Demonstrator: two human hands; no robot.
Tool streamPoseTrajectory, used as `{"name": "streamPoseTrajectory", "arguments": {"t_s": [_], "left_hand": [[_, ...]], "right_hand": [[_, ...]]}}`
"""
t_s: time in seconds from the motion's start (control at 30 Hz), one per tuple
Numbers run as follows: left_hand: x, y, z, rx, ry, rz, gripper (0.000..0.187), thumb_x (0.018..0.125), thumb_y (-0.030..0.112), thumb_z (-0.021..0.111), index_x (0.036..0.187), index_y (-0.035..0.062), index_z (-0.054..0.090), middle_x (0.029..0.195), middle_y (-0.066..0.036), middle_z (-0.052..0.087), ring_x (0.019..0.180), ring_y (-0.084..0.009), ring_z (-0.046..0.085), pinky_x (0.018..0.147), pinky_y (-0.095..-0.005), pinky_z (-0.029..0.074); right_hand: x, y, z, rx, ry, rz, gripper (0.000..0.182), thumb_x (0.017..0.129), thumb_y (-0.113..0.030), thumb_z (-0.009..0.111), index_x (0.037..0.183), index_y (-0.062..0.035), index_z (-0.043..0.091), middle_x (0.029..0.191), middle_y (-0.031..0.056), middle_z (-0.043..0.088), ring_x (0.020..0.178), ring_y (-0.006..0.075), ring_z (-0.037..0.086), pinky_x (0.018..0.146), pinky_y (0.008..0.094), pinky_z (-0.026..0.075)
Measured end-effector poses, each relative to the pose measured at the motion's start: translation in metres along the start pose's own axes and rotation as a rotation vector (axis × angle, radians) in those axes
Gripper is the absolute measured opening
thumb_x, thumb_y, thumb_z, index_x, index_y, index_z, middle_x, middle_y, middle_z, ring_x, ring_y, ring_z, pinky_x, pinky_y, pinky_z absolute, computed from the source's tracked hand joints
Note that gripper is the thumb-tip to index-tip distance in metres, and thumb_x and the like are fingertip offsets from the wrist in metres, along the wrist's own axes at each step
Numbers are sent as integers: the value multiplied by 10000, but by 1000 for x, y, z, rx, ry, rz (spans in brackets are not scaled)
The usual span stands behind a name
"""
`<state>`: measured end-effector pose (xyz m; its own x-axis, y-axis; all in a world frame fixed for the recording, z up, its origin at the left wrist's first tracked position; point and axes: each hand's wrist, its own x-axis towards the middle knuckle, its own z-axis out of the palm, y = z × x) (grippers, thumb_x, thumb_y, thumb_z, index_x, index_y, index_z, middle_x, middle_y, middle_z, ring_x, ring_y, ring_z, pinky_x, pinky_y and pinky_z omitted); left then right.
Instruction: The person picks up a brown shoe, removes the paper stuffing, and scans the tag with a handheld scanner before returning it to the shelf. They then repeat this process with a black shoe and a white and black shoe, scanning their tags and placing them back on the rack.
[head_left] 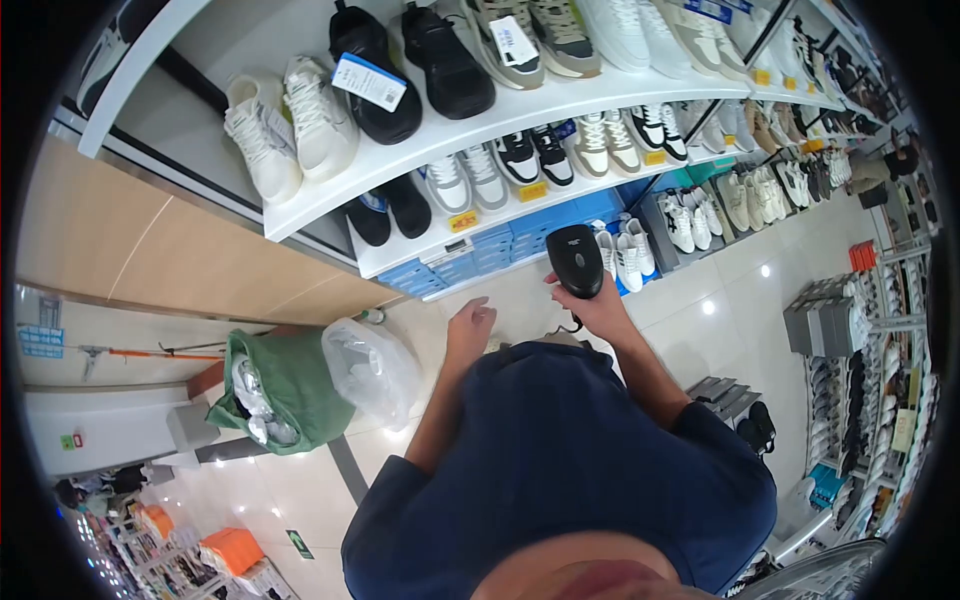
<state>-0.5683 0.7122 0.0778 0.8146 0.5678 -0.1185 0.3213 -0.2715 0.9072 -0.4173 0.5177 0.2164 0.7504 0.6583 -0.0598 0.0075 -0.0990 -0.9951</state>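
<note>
A black handheld scanner [575, 262] is in my right hand [603, 303], with my fingers wrapped round its handle and its head toward the shelves. My left hand [471, 326] is held in front of my body, its fingers slightly bent and apart, with nothing in it. Beyond both hands, shoes stand in pairs on white shelves: black sneakers [450, 65] with a white tag [369, 83] on the pair beside them, and cream sneakers [322, 118] at the left end. Yellow price labels [463, 221] line the lower shelf edge.
Blue shoe boxes [490, 250] are stacked under the lower shelf. On the floor at the left stand a green sack [290, 390] and a clear plastic bag [372, 368]. Grey boxes [722, 398] with black shoes are at the right, near my elbow. More shoe racks [880, 380] stand farther right.
</note>
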Motion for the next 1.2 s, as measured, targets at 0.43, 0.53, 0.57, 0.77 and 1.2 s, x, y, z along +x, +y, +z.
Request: {"name": "streamPoseTrajectory", "arguments": {"t_s": [0.43,0.53,0.57,0.77,1.2], "left_hand": [[-39,48,80,3,-94,5,339,916,146,681,1223,3,653,925,-123,725,811,-153,682,746,-285,540],[-59,44,92,-31,-114,-31,342,919,146,677,1228,3,650,941,-127,725,827,-156,682,756,-289,541],[-64,43,95,-58,-118,-53,342,921,146,674,1231,5,650,947,-129,725,833,-157,681,761,-292,542],[-77,34,98,-65,-137,-70,337,915,161,671,1217,9,658,965,-138,736,831,-190,706,768,-304,553],[-76,15,41,-125,-51,-124,347,942,138,644,1249,-22,628,973,-116,723,857,-147,665,781,-275,521]], "right_hand": [[-73,24,-54,46,55,90,218,847,-125,757,1017,-6,693,911,66,715,852,128,656,778,299,519],[-91,18,-61,17,33,68,220,849,-131,756,1011,-5,679,906,62,709,844,130,652,769,302,517],[-96,21,-64,4,29,55,225,852,-138,754,1010,-3,667,904,64,704,838,131,648,765,307,514],[-107,19,-75,-26,62,97,224,862,-165,751,999,-5,675,887,73,704,832,132,643,757,314,512],[-70,16,-13,-52,-65,34,258,855,-192,768,1005,-10,664,924,66,695,860,136,630,785,320,508]]}}
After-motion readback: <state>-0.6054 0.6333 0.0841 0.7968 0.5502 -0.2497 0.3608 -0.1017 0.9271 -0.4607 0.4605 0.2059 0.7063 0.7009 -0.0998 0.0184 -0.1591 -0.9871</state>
